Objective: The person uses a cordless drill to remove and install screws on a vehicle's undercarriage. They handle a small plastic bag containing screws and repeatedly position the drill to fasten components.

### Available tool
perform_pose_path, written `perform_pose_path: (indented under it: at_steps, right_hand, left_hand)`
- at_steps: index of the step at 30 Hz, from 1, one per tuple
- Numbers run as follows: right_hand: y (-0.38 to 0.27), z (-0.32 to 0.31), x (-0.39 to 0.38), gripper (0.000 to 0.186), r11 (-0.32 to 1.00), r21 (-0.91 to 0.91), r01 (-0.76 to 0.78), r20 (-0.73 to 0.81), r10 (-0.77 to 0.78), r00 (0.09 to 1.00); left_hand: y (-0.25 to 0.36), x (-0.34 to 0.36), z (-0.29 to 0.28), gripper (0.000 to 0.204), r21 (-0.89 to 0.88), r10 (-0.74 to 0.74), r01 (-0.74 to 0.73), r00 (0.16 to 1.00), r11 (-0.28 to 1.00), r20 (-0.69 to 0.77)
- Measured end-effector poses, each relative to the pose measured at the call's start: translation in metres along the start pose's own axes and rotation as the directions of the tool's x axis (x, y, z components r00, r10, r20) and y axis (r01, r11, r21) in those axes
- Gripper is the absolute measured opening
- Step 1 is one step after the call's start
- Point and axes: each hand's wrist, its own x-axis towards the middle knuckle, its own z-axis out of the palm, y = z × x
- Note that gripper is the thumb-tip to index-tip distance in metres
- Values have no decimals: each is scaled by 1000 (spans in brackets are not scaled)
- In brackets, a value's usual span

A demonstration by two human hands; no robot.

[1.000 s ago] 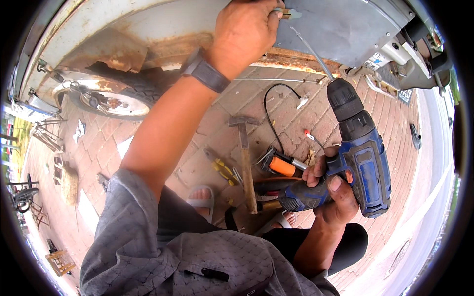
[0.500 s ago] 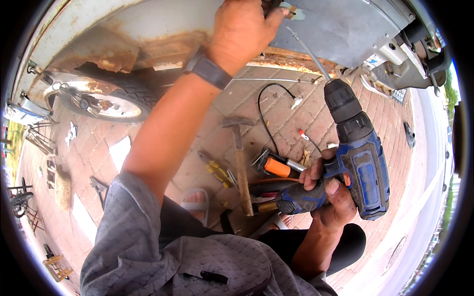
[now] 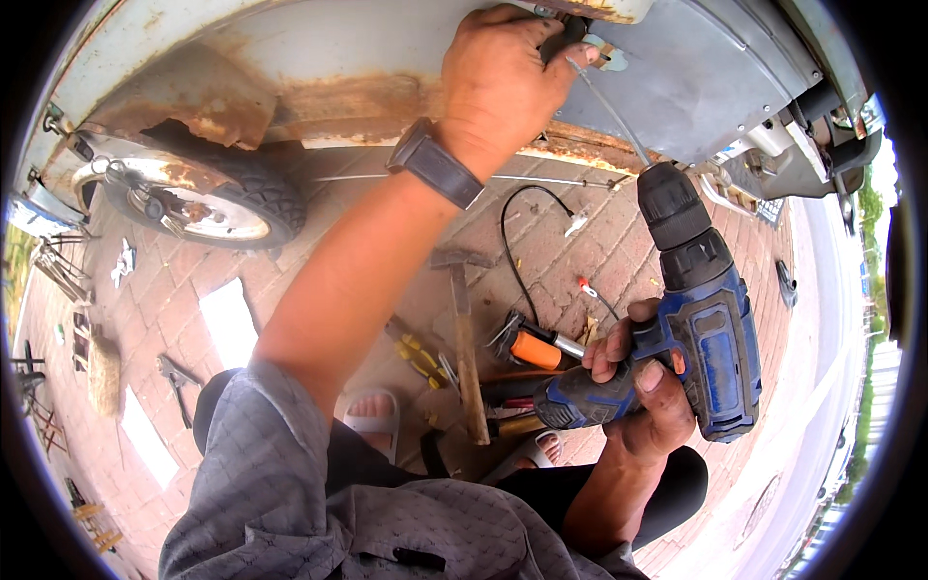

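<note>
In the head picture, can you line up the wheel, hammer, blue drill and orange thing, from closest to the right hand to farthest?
From the right hand:
1. Blue drill: held in it.
2. Orange thing: left, on the paving.
3. Hammer: farther left.
4. Wheel: far upper left.

Down on the brick paving (image 3: 619, 237) I can see a wooden-handled hammer (image 3: 468, 348) near a yellow-handled tool (image 3: 418, 358), an orange-and-black tool (image 3: 535, 350) with a black cable (image 3: 505, 237) curving above it, and, farther left, splayed pliers (image 3: 173, 375), a white sheet (image 3: 229, 324) and a tan block (image 3: 103, 375).
</note>
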Motion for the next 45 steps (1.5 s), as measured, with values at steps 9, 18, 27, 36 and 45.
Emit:
perform_pose_path:
  at_steps: [9, 18, 27, 36, 45]
  right_hand:
    - [6, 15, 7, 62, 999, -29, 27, -56, -29, 998]
    - [12, 35, 14, 59, 997, -17, 81, -121, -82, 989]
    - [17, 34, 19, 45, 948, -296, 119, -159, -172, 972]
    - [36, 34, 27, 52, 796, -563, 222, -85, -323, 942]
    - [33, 46, 35, 49, 760, -591, 270, -46, -366, 929]
  left_hand:
    - [-2, 0, 5, 39, 3, 12, -12, 1000, 1000, -3]
    - [-3, 1, 7, 35, -78, 8, -10, 1000, 997, -27]
    - [-1, 1, 7, 29, -109, 4, -7, 1000, 994, -29]
    - [6, 3, 5, 26, -70, -9, 9, 1000, 998, 7]
    - [8, 2, 5, 26, -15, -29, 29, 999, 999, 13]
